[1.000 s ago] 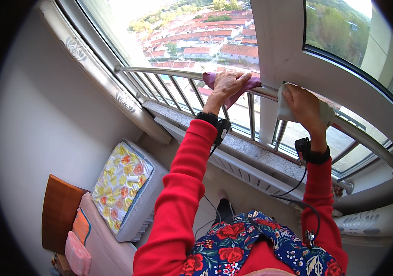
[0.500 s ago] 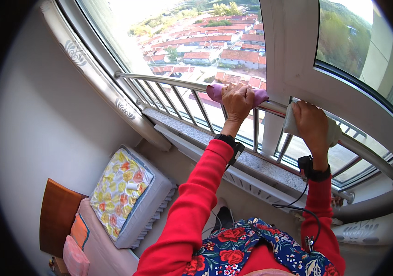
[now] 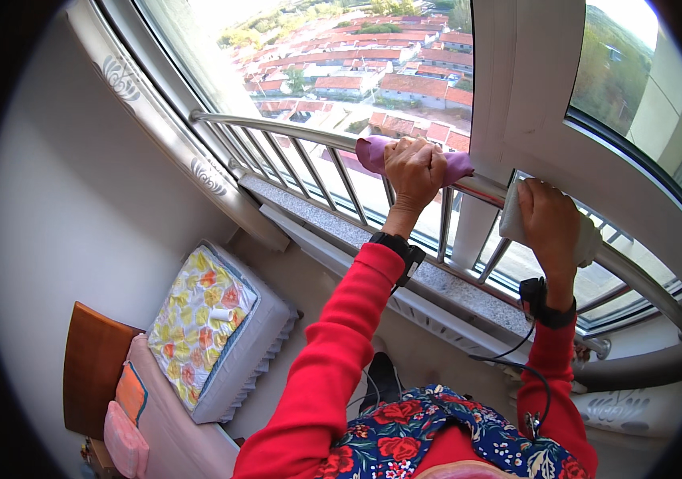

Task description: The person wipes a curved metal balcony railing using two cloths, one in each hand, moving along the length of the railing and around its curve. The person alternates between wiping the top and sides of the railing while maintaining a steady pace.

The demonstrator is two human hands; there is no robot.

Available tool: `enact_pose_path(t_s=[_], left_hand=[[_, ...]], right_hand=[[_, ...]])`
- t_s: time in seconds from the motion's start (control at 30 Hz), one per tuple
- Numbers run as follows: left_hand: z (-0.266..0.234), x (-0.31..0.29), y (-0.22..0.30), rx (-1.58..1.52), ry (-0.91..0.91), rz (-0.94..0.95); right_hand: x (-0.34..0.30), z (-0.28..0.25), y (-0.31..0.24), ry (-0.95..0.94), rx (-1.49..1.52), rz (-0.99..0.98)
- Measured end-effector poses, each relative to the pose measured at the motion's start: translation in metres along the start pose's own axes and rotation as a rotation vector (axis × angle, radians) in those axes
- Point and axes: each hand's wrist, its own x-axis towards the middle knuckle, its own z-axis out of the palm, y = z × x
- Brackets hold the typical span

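Observation:
A steel railing point(image 3: 327, 138) runs across the window. My left hand point(image 3: 415, 172) is closed over its top bar, with a purple cloth point(image 3: 372, 153) wrapped round the bar beneath the fingers. Farther right, my right hand point(image 3: 550, 219) is closed on a pale grey-green cloth point(image 3: 513, 215), which is folded over the same bar. Both cloths touch the metal. Part of each lies hidden under its hand. A black strap with a small box sits on each wrist, and a cable hangs from the right one.
Behind the railing stands a white window frame point(image 3: 517, 96). Below it are a speckled stone sill point(image 3: 457, 283) and a white radiator point(image 3: 437, 315). A patterned curtain point(image 3: 209, 176) hangs left. At lower left stand a bed point(image 3: 177, 399) with pink pillows and a mattress with a flowered cover point(image 3: 197, 319).
My right hand and its cloth have shifted slightly right along the bar. My left hand stays in nearly the same place on the purple cloth. The whole view has tilted a little.

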Motion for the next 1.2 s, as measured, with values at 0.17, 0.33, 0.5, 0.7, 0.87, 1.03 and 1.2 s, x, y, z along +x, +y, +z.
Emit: enact_pose_path(t_s=[0.17,0.33,0.5,0.7,0.87,1.03,1.2], left_hand=[[-0.001,0.000,0.002,0.007,-0.029,-0.023],[-0.002,-0.002,0.002,0.044,-0.064,-0.055],[-0.012,0.000,-0.002,-0.018,-0.244,-0.082],[-0.035,0.005,-0.012,-0.153,-0.580,-0.062],[-0.035,0.009,-0.007,-0.146,-0.582,-0.135],[-0.029,0.013,0.003,-0.063,-0.518,-0.236],[-0.017,0.018,0.010,0.051,-0.504,-0.330]], right_hand=[[-0.002,0.000,0.002,0.003,0.010,-0.004],[-0.003,-0.001,0.001,-0.005,0.007,-0.001],[-0.001,-0.001,0.000,-0.053,0.007,0.039],[-0.001,-0.001,-0.001,-0.008,0.012,0.030],[0.000,-0.005,-0.003,-0.062,0.018,0.060],[-0.001,-0.004,-0.003,-0.065,0.011,0.070],[-0.001,-0.003,-0.002,-0.030,0.044,0.040]])
